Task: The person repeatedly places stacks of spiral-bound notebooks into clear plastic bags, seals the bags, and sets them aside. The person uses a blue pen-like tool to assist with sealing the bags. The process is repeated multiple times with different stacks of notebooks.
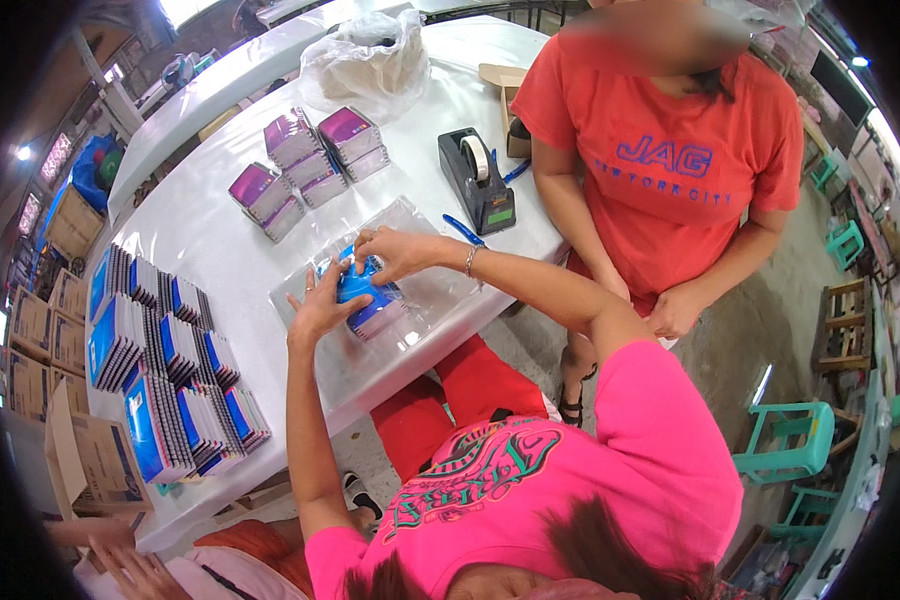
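Note:
A small stack of spiral notebooks with a blue cover (358,284) lies near the table edge on clear plastic bags (432,290). My left hand (320,306) grips its left side, thumb stretched across the cover and fingers at the far edge. From the right, my right hand (398,254) reaches over with bent fingers on the stack's far right part. Its fingertips are partly hidden. Beyond my hands stand several piles of purple notebooks (292,140). A black tape dispenser (476,182) sits to the right, with a blue pen-like tool (463,230) beside it.
Several tall stacks of blue spiral notebooks (118,340) fill the table's left end. A clear plastic bag (365,65) lies at the far side. One person in a red shirt (670,170) stands at the right; another person's hand (135,568) shows lower left. Green stools (790,440) stand on the floor.

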Tool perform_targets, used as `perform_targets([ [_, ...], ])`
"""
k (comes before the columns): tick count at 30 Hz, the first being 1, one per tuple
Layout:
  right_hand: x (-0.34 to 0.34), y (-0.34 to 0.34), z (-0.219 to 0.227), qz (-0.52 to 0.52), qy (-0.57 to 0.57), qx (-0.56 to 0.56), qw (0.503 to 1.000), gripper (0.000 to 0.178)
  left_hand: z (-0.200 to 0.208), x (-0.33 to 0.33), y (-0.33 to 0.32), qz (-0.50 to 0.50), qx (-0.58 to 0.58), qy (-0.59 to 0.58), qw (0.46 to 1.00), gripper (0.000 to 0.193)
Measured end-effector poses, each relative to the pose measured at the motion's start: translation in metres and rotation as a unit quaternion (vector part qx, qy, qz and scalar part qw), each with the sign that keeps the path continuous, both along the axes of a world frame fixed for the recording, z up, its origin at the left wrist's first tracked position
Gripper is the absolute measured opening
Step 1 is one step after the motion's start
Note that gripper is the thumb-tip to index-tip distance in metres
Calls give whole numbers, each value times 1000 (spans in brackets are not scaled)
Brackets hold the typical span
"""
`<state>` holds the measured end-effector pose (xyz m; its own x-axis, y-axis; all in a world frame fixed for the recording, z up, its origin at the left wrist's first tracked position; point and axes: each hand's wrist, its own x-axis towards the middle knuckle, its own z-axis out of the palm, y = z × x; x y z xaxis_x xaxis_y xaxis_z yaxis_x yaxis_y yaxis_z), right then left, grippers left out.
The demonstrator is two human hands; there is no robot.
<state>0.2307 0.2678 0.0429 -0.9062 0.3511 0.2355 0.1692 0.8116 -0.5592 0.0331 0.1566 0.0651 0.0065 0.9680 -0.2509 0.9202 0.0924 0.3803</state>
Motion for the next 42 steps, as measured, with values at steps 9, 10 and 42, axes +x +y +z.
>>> perform_targets([
  [9,-15,-23,20,-84,-141,45,985,70,-6,-7,-19,-31,189,-133,973,93],
  [10,-19,-24,24,-81,-156,53,983,71,-11,-15,-22,-54,262,-163,950,93],
  [42,188,33,0,-509,201,-278,790,35,-28,7,-34,190,148,-203,949,50],
])
